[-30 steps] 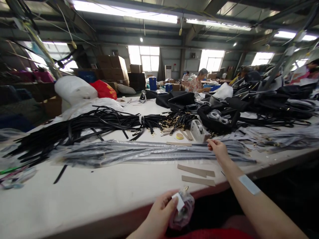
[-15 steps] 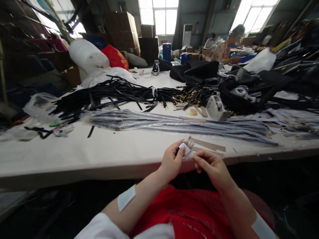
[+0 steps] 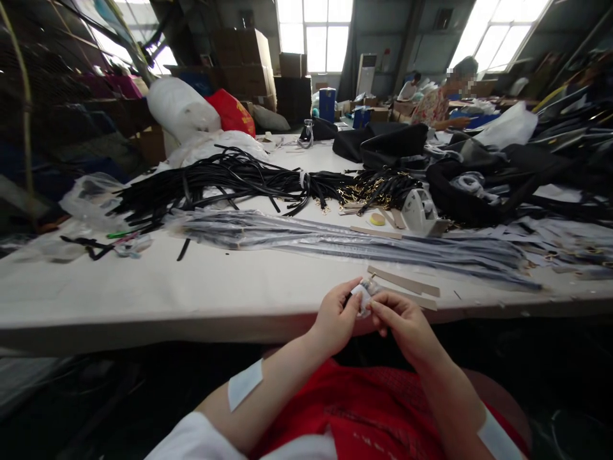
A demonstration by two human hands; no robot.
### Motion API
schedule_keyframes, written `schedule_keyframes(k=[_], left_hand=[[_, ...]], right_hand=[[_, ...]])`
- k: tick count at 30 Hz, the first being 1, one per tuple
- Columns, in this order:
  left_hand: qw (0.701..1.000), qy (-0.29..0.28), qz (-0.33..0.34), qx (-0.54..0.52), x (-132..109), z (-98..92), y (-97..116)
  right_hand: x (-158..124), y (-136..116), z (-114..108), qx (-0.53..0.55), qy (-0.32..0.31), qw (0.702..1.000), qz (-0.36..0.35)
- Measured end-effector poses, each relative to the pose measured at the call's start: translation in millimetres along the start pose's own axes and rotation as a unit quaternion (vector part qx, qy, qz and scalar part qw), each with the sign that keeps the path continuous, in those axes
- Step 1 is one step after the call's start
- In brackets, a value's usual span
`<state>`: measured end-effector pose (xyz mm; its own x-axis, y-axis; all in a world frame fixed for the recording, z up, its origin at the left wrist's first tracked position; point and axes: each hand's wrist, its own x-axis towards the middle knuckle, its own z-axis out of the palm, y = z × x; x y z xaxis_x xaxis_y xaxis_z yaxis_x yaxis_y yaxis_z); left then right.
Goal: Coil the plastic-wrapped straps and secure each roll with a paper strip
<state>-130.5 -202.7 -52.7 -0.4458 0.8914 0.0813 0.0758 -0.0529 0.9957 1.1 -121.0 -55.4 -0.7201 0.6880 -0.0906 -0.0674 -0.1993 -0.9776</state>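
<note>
Near the table's front edge, my left hand (image 3: 336, 317) is closed around a small bundle (image 3: 361, 298) in clear plastic. The bundle has a white patch on its front and a dark part by the fingers; its contents are mostly hidden. Thumb and forefinger of my right hand (image 3: 402, 324) are pinched together at the bundle's right edge, just beside the white patch. Two flat grey-beige strips (image 3: 405, 280) lie on the table just beyond my hands, with a small gold-coloured metal bit near their left end.
Long dark straps in clear plastic (image 3: 306, 241) stretch across the table. Behind them lie loose black straps (image 3: 205, 176) with gold clasps (image 3: 354, 195), a white tape dispenser (image 3: 421, 211) and a yellow tape roll (image 3: 377, 219). Another person (image 3: 433, 105) sits at the back right.
My right fingers have moved left, from slightly apart to touching the bundle's edge. My left hand still grips it. The whole view has shifted slightly.
</note>
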Motion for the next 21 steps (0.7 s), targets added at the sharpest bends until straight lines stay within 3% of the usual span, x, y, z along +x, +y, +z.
schedule_keyframes(k=[7,12,17,21], left_hand=[[0.994,-0.002,-0.052,-0.099,2,1.3,3],[0.987,-0.008,-0.048,-0.152,4,-0.2,9],[0.998,0.001,0.065,-0.015,-4,0.0,13],[0.978,0.008,0.172,0.120,-18,5.3,16]], right_hand=[[-3,-1,-1,-0.025,0.016,1.000,-0.002],[-3,-2,-4,-0.038,0.003,0.999,0.003],[1,1,-2,-0.066,-0.007,0.998,-0.011],[3,3,2,-0.058,0.013,0.998,-0.027]])
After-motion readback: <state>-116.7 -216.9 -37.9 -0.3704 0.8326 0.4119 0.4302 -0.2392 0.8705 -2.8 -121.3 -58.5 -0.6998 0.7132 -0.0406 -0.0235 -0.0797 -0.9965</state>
